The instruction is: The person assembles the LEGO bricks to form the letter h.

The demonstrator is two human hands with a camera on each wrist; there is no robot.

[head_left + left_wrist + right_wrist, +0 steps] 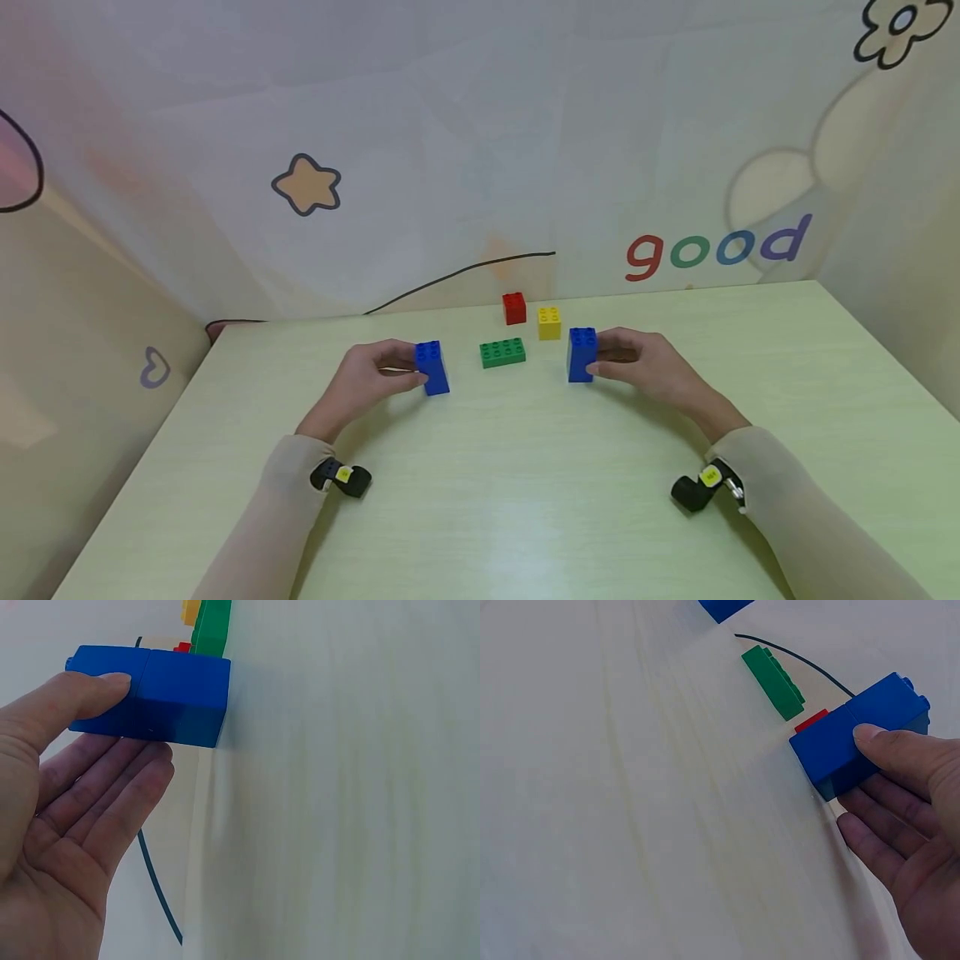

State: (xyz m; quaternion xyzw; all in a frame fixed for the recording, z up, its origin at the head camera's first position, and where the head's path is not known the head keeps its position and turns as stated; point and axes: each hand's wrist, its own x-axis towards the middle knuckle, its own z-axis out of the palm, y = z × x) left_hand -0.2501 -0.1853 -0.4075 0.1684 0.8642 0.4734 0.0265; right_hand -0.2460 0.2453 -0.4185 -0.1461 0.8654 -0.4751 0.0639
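My left hand (381,367) pinches a stack of two blue toy bricks (176,694) between thumb and fingers, studs upward. On the other side my right hand (647,360) grips a similar two-brick blue stack (855,739), its thumb across the near side. Between the two stacks a long green brick (502,353) lies on the table. Behind it are a small red brick (513,308) and, to the right, a small yellow brick (549,323). In the right wrist view the held stack partly hides the red brick (811,721).
The pale table (495,483) runs back to a printed cloth wall (450,167) close behind the bricks. A wrist camera (341,477) is strapped on the left sleeve, another wrist camera (705,486) on the right.
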